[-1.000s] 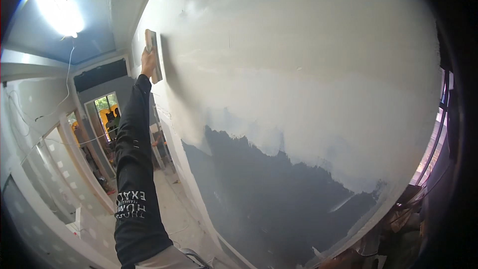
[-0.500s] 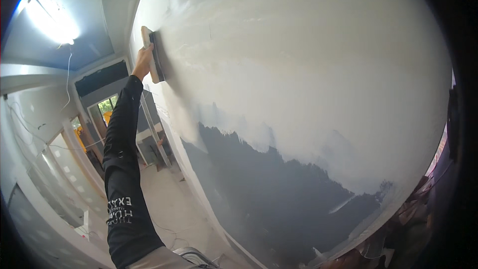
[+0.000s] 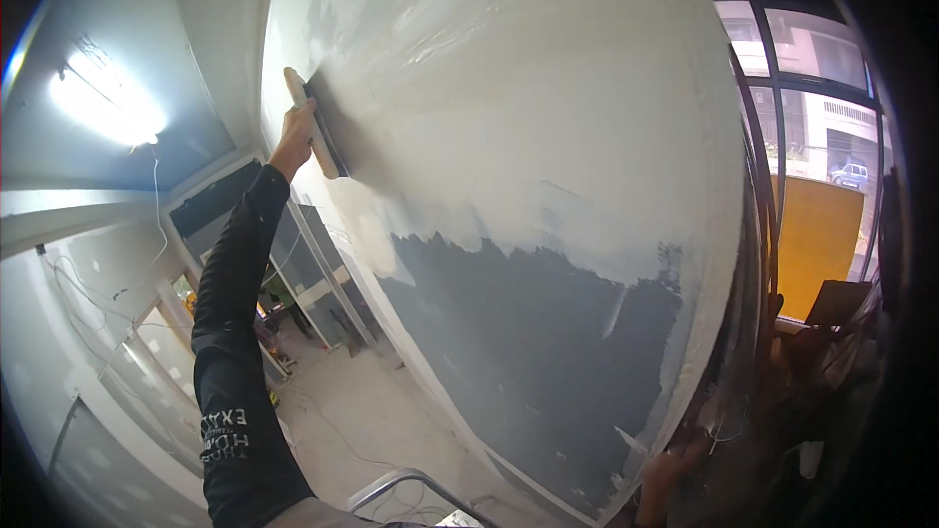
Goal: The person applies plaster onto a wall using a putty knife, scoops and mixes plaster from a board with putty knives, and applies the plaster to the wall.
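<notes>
A wall [image 3: 548, 137] rose high, pale above and dark grey below, with a ragged border between.
To its left, a black sleeve [image 3: 235, 303] stretched upward; a trowel [image 3: 325, 149] leaned at the wall's upper left, blade side toward it, contact unclear. The left hand [image 3: 296, 133] was closed around the trowel's pale handle; the right hand's state could not be told.
</notes>
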Tool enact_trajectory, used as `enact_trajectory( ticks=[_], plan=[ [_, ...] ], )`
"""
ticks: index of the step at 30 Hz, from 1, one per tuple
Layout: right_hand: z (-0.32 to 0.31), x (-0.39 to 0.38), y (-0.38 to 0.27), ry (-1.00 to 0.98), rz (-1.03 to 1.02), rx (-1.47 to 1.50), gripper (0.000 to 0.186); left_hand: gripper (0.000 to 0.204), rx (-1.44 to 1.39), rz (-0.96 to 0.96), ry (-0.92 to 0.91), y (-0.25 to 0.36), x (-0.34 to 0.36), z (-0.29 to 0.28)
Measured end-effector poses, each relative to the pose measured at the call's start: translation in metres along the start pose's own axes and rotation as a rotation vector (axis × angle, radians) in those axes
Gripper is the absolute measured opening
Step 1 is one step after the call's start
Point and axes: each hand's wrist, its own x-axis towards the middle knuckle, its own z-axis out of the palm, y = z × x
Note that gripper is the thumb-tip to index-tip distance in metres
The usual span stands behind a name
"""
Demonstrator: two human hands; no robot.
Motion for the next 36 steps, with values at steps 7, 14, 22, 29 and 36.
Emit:
enact_trajectory(
  ticks=[7,14,22,29,36],
  plan=[
    [-0.025,0.019,-0.021,-0.081,-0.095,-0.106,0.045,0.045,0.058,0.023,-0.071,0.063,-0.062,0.044],
    [0.018,0.027,0.001,0.051,0.029,0.462,0.045,0.047,0.137,0.049,-0.064,0.117,-0.103,0.079],
    [-0.019,0.05,-0.038,0.192,0.024,0.799,0.047,0.057,0.114,0.046,-0.188,0.189,-0.189,0.136],
    [-0.006,0.042,-0.025,0.254,-0.007,0.734,0.046,0.042,-0.174,0.005,-0.29,0.252,-0.258,0.142],
    [-0.065,0.006,-0.117,0.504,-0.181,0.69,0.039,0.042,-0.508,0.305,-0.47,0.237,-0.311,-0.053]
  ],
)
